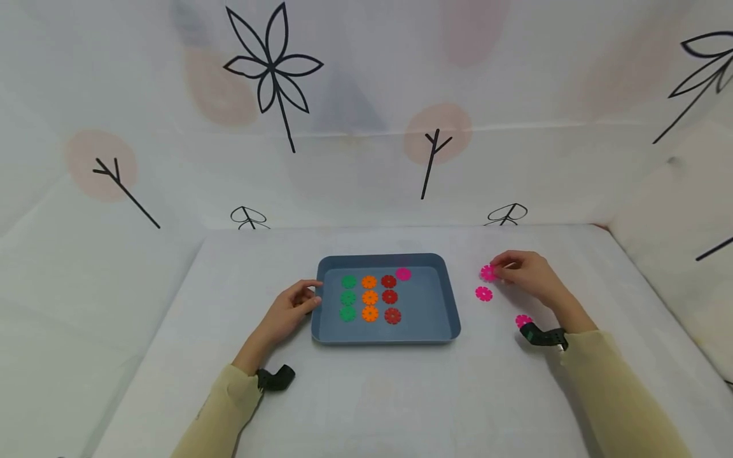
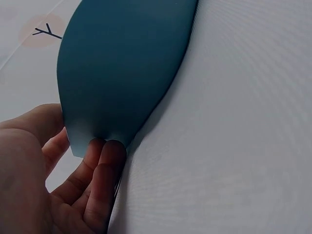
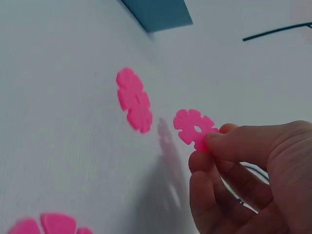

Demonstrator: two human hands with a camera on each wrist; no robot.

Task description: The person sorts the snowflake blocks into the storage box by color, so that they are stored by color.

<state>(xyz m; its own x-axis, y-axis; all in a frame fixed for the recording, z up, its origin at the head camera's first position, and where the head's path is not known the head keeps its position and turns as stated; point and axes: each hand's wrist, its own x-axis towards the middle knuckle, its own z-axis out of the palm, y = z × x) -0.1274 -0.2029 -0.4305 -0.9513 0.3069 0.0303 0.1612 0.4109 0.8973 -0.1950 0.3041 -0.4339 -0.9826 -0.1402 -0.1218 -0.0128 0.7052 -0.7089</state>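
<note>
My right hand [image 1: 528,275] pinches a pink flower-shaped plastic disc [image 3: 192,127] between thumb and fingertips, raised above the cloth to the right of the blue-grey tray [image 1: 426,308]. At the tray's left side, my left hand [image 1: 292,312] holds the rim, thumb at the edge and fingers against the outer wall. Inside lie three columns of discs: green discs [image 1: 348,297], orange discs [image 1: 369,297] and red discs [image 1: 390,297], three in each. A single pink disc [image 1: 403,274] lies near the far wall, right of the top red one.
A loose pink disc [image 1: 483,294] lies on the white cloth just nearer than my right hand. Another pink disc [image 1: 523,320] is partly hidden by the black wrist camera [image 1: 541,335]. White patterned fabric [image 1: 355,172] stands behind the table.
</note>
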